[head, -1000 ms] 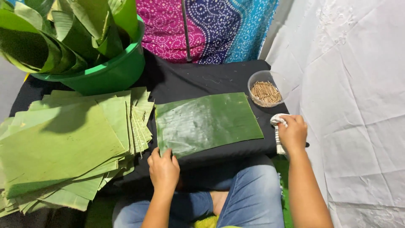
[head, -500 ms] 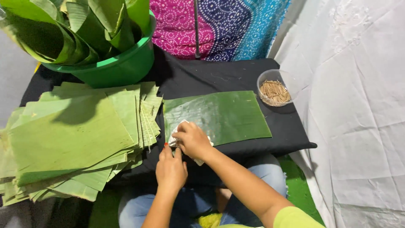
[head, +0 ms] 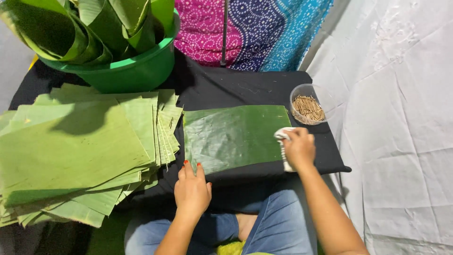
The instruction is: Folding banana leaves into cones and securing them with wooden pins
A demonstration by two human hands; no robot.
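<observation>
Left hand point(head: 191, 189) flat, fingers open, pinning banana leaf point(head: 233, 137) near corner to stop sliding. Right hand point(head: 298, 148) clenched around white cloth point(head: 282, 135) at leaf's right edge, wiping.

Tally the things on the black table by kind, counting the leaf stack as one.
Single dark green leaf sheet, held by the left hand: 1
Stack of cut leaves: 1
Green tub of rolled leaves: 1
Clear bowl of small sticks: 1
White cloth under the right hand: 1
Total: 5
</observation>
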